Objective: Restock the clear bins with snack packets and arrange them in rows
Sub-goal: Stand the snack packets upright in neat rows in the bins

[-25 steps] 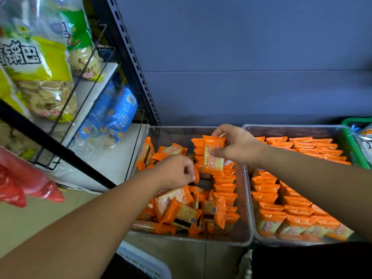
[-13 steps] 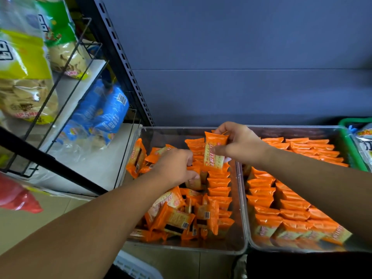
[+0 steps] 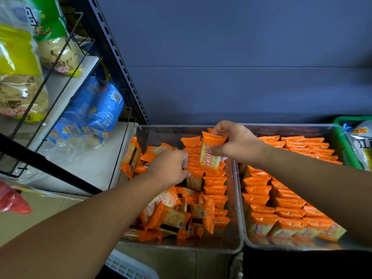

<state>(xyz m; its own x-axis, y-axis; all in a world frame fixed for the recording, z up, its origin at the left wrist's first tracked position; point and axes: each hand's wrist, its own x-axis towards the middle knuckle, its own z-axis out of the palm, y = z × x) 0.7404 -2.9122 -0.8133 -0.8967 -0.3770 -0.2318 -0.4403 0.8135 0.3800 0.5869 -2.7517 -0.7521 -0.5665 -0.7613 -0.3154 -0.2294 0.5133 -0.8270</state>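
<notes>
Orange pkt is upright in R hand, thumb + fingers pinching its top end, above the neat row along the right side of L bin. L hand is just beside it, fingers curled down onto the row's pkts; can't tell if they grip one. Loose pile fills the bin's near-left part. R bin, right alongside, holds tidy rows. Blue bags lie on white shelf at left.
</notes>
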